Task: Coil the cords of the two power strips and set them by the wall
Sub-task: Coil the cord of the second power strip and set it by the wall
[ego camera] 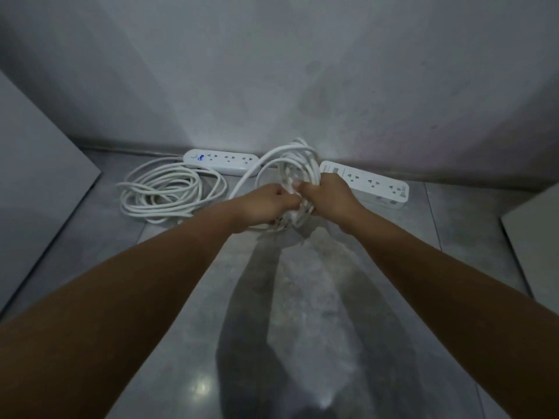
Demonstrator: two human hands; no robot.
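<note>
A bare indoor corner, likely a room in a home, is showing here: a plain grey wall (272,71) is meeting a glossy grey tiled floor (317,297), with pale flat panels (36,164) leaning at either side of that wall.

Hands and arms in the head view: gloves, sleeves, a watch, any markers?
Nothing worn that shows. The left hand and the right hand are bare, no gloves, and no rings visible. Both forearms are bare up to the frame edge: no sleeves, watch, bands, straps or tracking markers in view.
</note>
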